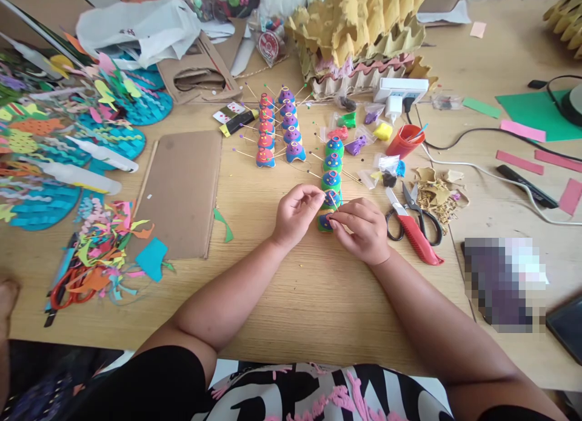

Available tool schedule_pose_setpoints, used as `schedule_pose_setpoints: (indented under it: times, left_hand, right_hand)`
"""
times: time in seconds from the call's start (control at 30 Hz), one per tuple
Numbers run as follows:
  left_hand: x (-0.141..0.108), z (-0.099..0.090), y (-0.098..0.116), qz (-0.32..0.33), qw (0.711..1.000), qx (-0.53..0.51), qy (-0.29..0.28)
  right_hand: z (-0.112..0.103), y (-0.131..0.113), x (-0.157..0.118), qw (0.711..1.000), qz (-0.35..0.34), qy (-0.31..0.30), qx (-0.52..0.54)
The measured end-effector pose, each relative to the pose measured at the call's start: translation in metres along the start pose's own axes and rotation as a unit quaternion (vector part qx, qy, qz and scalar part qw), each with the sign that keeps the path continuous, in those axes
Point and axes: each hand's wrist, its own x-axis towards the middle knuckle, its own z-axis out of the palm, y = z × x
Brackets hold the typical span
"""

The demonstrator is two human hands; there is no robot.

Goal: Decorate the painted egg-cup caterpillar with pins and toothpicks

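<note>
My left hand (297, 213) is closed in a pinch at the upper end of a thin pale stick (333, 201). My right hand (364, 228) pinches the stick's lower end. Both hands are over the near end of a row of blue-and-green domed clay figures (331, 179), partly hiding the nearest figure (325, 222). Whether the stick touches that figure I cannot tell. Thin sticks with small dark tips jut from the farther figures. Beyond, to the left, stand a row of red-and-blue figures (266, 141) and a row of purple ones (291, 130).
Right of my hands lie black-handled scissors (422, 218) and a red-handled cutter (416, 236). Behind are bagged clay (356, 144), an orange cup (404, 142) and stacked egg trays (359, 26). Leftward are a cardboard sheet (182, 193), paper scraps (102, 245) and glue bottles (77, 177).
</note>
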Motion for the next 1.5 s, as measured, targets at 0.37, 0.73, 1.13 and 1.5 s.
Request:
schedule_pose_setpoints:
  times: [0.37,0.73,1.13,1.5]
  left_hand:
    - [0.003,-0.001,0.005,0.015,0.999,0.005,-0.042]
    - [0.003,0.0,0.006,0.047,0.997,-0.027,-0.048]
    - [0.003,0.002,0.003,-0.016,0.999,-0.033,-0.016]
    - [0.006,0.001,-0.006,-0.091,0.985,-0.13,0.062]
  right_hand:
    - [0.0,0.001,-0.001,1.0,-0.002,0.002,0.0]
    - [0.001,-0.001,0.002,1.0,-0.02,0.006,0.017]
    - [-0.002,-0.002,0.003,1.0,0.003,0.01,0.009]
    - [0.004,-0.001,-0.01,0.943,0.235,0.177,0.154]
